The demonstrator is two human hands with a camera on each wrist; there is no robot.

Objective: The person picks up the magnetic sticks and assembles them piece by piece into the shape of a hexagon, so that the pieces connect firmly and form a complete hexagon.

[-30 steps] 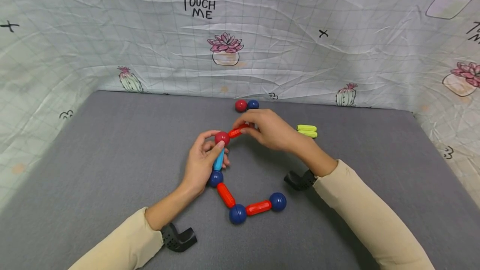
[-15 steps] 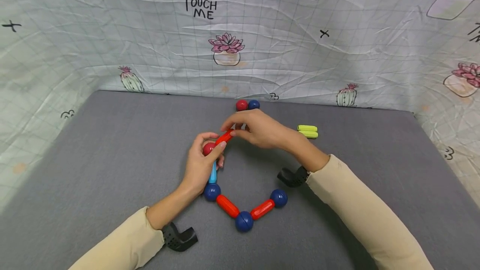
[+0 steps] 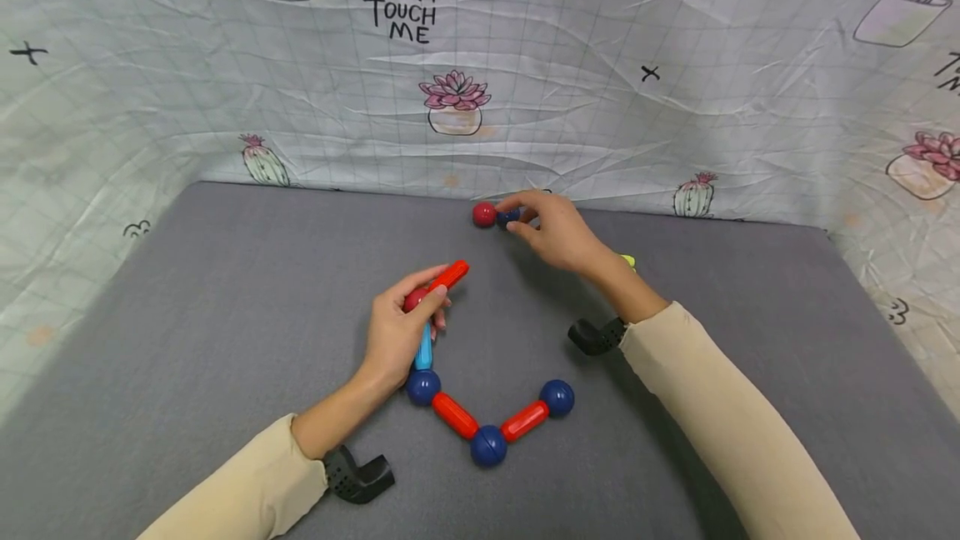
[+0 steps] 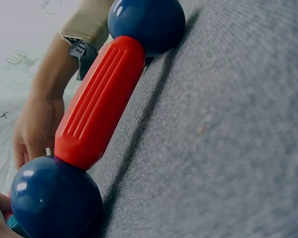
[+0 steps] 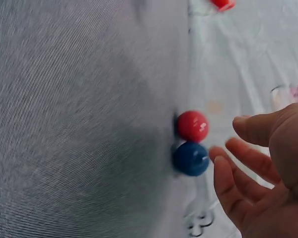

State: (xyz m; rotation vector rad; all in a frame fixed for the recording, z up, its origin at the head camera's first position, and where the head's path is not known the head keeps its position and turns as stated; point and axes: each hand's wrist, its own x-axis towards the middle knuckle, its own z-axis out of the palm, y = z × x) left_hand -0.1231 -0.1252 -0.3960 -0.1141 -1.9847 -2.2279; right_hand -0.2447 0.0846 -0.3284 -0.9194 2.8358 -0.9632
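My left hand (image 3: 396, 322) grips a red ball (image 3: 414, 300), which its thumb partly covers. From that ball a red rod (image 3: 453, 273) points up to the right, its far end free. Below it, a light-blue rod (image 3: 424, 348) leads to a blue ball (image 3: 423, 387), followed by a chain of red rods and blue balls curving right. At the back, my right hand (image 3: 557, 232) reaches over a loose blue ball (image 3: 507, 218). The right wrist view shows its fingers (image 5: 224, 178) spread, with a gap to this ball. A loose red ball (image 5: 192, 126) sits against the blue one.
Yellow-green rods (image 3: 628, 260) lie mostly hidden behind the right forearm. A printed cloth (image 3: 577, 132) hangs along the back edge of the grey table (image 3: 247, 340). The chain's last blue ball (image 3: 557, 397) rests nearer the front.
My right hand has let go of the red rod and moved back to the loose balls. My left hand's red ball has shifted down and left, and the chain has spread.
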